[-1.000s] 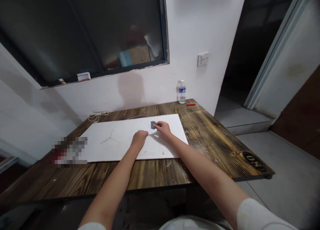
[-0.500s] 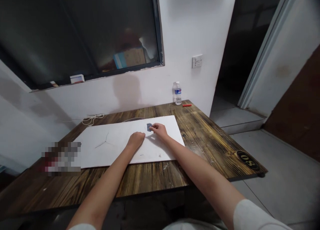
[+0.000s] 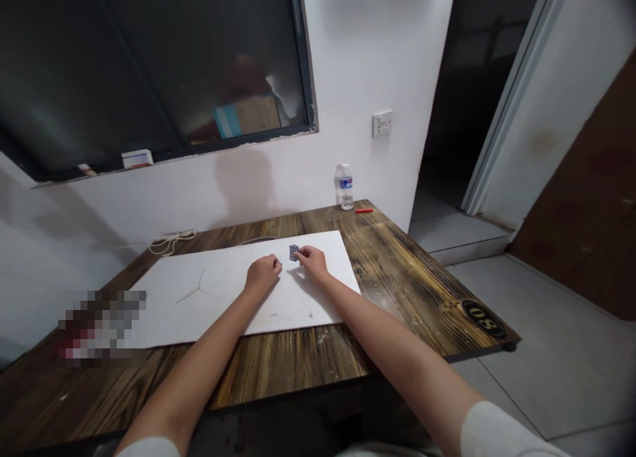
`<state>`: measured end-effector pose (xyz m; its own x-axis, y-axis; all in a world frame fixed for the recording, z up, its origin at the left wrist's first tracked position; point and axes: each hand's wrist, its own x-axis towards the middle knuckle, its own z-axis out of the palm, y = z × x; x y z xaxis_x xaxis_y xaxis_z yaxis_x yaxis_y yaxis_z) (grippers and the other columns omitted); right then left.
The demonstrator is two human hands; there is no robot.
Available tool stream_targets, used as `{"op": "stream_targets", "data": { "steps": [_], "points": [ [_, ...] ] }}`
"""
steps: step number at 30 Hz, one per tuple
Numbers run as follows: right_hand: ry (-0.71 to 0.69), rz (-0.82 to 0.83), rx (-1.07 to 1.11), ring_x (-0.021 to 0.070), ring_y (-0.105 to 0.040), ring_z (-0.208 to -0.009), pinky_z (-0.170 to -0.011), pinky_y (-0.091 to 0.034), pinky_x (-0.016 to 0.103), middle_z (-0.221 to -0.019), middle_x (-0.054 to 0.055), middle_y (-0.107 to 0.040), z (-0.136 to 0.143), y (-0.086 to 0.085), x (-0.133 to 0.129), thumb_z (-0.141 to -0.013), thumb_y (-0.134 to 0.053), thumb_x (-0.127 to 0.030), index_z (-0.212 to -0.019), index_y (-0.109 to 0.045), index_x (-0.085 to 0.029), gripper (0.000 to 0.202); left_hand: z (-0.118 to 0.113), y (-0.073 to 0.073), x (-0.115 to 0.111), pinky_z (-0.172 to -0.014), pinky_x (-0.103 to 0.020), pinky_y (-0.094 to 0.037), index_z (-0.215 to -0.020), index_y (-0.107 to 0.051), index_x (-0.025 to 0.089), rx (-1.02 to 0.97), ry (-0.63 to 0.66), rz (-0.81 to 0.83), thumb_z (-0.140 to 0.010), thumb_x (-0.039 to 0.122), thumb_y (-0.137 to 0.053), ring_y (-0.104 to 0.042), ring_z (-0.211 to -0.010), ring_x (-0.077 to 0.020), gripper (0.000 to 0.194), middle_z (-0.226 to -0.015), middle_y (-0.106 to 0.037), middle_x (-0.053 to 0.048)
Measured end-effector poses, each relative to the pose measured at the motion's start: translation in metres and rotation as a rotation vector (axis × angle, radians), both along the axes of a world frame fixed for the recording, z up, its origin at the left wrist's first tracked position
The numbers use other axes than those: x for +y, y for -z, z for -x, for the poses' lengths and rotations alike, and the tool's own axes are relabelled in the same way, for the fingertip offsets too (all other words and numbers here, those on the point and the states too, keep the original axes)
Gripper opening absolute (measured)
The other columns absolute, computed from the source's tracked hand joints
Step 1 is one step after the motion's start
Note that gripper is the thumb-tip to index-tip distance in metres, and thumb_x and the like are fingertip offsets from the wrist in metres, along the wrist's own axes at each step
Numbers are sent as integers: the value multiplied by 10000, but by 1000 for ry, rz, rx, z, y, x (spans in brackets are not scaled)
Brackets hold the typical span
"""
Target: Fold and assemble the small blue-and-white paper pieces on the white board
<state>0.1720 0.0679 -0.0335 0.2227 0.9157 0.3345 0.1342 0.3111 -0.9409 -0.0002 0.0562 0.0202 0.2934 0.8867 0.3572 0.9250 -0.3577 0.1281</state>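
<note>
Dark, streaked wooden desk [image 3: 397, 278] stood against a white wall under a dark window [image 3: 149, 66]. White board [image 3: 223, 295] lay on it. Right hand [image 3: 311, 263] pinched a small blue piece [image 3: 293, 252] over the board's far edge. Left hand [image 3: 262, 273] rested curled beside; fingers' grip unclear. Water bottle [image 3: 344, 187] at far corner.

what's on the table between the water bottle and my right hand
Head view: only bare wooden table and the white board's far edge lie between water bottle and right hand; the red pen lies aside.
</note>
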Motion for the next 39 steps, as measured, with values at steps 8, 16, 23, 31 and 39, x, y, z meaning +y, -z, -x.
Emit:
{"op": "stream_targets", "data": {
  "steps": [8, 16, 23, 31, 39],
  "points": [
    [31, 14, 39, 175, -618, -645, -639, -447, 276, -671, -2, -664, -6, 1, 3, -733, -639, -371, -705, -651, -209, 165, -36, 2, 21, -520, -250, -504, -741, -654, 172, -909, 81, 270, -701, 403, -688, -673, -558, -171, 237, -679, -690, -22],
    [24, 3, 227, 153, -594, -597, -613, -460, 263, -684, 3, -672, -10, 1, 9, -739, -623, -391, -737, -643, -200, 192, -55, 6, 33, -531, -258, -537, -756, -689, 150, -1053, 69, 336, -582, 495, -815, -691, -579, -180, 407, -720, -707, -47],
    [2, -3, 209, 155, -592, -608, -627, -467, 274, -681, 9, -668, -14, -4, 7, -741, -629, -379, -730, -645, -197, 183, -57, 13, 40, -570, -252, -526, -758, -697, 148, -947, 37, 324, -637, 485, -788, -697, -619, -180, 370, -736, -722, -59],
    [197, 7, 164, 157, -587, -640, -667, -487, 290, -705, 12, -675, -22, -6, 5, -809, -564, -360, -762, -634, -200, 180, -49, 14, 65, -758, -289, -544, -924, -723, 167, -711, -17, 141, -823, 400, -648, -691, -886, -201, 265, -934, -757, -85],
    [290, 15, 199, 156, -607, -691, -693, -501, 295, -795, 32, -700, -29, -7, 8, -828, -565, -326, -791, -622, -197, 146, -36, 0, 77, -897, -306, -455, -947, -738, 201, 119, 76, 176, -827, 285, -632, -622, -1096, -249, 181, -1106, -724, -102]
  ]
}}
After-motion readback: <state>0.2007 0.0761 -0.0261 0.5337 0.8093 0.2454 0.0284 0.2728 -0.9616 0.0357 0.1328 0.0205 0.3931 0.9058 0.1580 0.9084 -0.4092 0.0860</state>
